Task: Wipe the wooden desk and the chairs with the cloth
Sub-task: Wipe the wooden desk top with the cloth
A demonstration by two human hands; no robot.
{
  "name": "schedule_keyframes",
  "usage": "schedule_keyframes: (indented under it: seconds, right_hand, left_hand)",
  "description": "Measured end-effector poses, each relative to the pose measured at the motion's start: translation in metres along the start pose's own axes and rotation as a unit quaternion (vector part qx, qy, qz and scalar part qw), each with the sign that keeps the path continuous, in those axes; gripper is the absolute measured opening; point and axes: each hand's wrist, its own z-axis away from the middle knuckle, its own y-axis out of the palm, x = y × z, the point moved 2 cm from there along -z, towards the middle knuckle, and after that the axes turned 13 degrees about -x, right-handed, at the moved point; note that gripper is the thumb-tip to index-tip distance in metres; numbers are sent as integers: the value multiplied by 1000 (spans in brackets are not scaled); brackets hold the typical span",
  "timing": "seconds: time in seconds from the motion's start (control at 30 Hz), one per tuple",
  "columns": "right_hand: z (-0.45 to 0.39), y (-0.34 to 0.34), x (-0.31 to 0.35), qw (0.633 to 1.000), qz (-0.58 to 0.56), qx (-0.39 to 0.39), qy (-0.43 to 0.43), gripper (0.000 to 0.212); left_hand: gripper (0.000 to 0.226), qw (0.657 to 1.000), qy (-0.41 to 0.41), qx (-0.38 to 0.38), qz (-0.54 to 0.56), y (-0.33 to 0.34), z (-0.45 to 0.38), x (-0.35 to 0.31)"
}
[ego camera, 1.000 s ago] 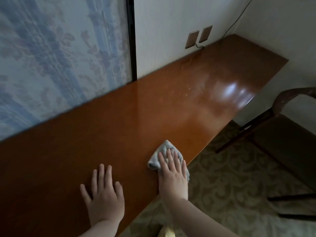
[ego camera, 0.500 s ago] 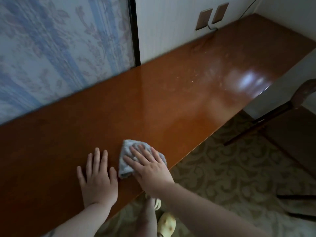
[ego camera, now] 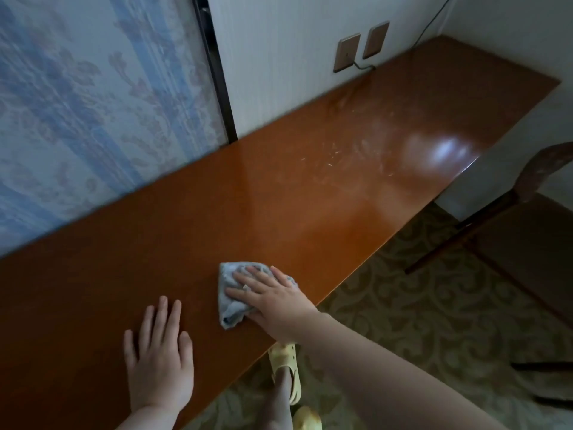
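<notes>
A long glossy wooden desk runs along the wall from lower left to upper right. A crumpled light-blue cloth lies near the desk's front edge. My right hand presses flat on the cloth with fingers spread and pointing left. My left hand rests flat on the bare wood to the left of the cloth, holding nothing. Pale dust and crumbs speckle the desk further right. A dark wooden chair stands at the right, beyond the desk's front edge.
A blue patterned curtain hangs behind the desk on the left. Two wall plates with a cable sit above the far end. Patterned carpet lies below, with my foot in a yellow sandal.
My right hand has wiped the cloth leftward along the front edge toward my left hand, then slid back a little to the right. My left hand stays flat in place.
</notes>
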Motion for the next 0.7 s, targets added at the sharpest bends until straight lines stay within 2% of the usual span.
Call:
schedule_keyframes:
  seconds: [0.1,0.17,0.23,0.3,0.37,0.4,0.47,0.5,0.57,0.63,0.7]
  right_hand:
    - [25,-2,-44,970,37,-108,214,51]
    - [47,5,-46,946,78,-157,273,53]
    - [53,10,-30,957,78,-141,241,56]
    - [38,9,-17,992,42,-67,100,58]
    - [13,-10,-24,999,13,-10,38,60]
    - [3,-15,-39,998,35,-19,38,61]
    - [-6,-25,-84,982,58,-72,167,61]
    - [-2,-28,-105,960,60,-110,250,60]
    - [13,-25,-120,916,106,-184,339,63]
    - [20,-11,-109,915,83,-191,345,71]
    - [13,-2,-90,957,68,-143,243,75]
  left_hand:
    - [56,999,34,3,-18,-1,1,-4]
    - [53,999,31,4,-15,-2,-4,-15]
    - [53,1000,-3,14,12,1,-12,-39]
    - [54,997,-13,8,75,3,-23,-77]
    - [53,993,3,1,119,8,-39,-115]
    - [52,993,8,7,121,11,-48,-130]
    - [51,990,25,20,134,17,-66,-156]
    - [52,989,40,24,138,20,-74,-166]
    - [52,987,67,27,144,29,-85,-181]
    - [52,985,69,25,155,38,-93,-196]
    - [59,982,66,8,174,44,-99,-213]
